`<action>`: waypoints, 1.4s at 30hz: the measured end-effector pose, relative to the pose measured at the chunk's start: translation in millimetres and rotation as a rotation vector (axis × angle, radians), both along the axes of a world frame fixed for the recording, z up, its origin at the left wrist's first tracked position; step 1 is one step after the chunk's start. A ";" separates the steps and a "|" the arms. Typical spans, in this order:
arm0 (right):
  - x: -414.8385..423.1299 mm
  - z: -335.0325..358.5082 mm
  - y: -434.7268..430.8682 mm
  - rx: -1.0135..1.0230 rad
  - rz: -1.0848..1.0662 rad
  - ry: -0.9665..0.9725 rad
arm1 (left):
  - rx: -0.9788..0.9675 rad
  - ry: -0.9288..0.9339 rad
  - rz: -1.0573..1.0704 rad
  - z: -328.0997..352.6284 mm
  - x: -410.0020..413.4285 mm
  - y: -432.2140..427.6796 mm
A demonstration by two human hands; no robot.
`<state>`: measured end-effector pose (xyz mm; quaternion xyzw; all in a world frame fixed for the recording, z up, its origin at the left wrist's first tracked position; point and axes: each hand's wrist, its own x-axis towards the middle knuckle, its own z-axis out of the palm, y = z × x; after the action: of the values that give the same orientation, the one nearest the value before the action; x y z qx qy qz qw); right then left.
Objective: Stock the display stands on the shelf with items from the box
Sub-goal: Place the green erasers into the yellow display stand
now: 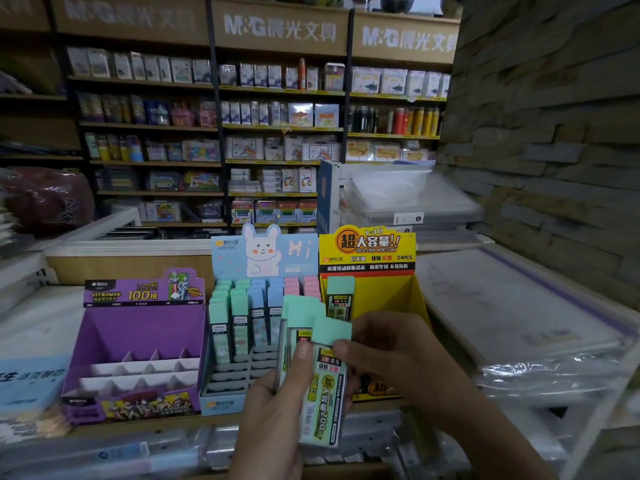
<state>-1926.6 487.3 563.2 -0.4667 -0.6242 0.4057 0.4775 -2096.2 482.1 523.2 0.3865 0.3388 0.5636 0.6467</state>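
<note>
Left hand (273, 410) grips fanned cases (322, 393), fingers (343, 348) of right hand (398, 355) pinching the front one; pulling may spill the rest.

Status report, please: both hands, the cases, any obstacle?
Left hand holds cases. Right hand pinches the front one. Yellow stand has one case inside; nothing in the way.
</note>
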 end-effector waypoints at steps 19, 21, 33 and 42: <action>29.5 13.7 58.4 0.297 -0.440 -0.167 | -0.036 -0.043 0.105 -8.1 -17.5 8.8; 27.9 10.3 61.8 0.281 -0.416 -0.178 | -0.044 -0.038 0.112 -8.3 -18.5 9.3; 27.1 -1.7 74.4 0.266 -0.342 -0.334 | -0.053 -0.025 0.146 -9.9 -23.6 11.5; 20.6 -11.4 84.4 0.176 -0.421 -0.335 | -0.050 -0.017 0.145 -13.9 -24.8 14.4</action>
<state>-1906.0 571.7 551.8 -0.6033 -0.6165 0.1590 0.4802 -2121.0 496.5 509.3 0.3402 0.3744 0.6034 0.6165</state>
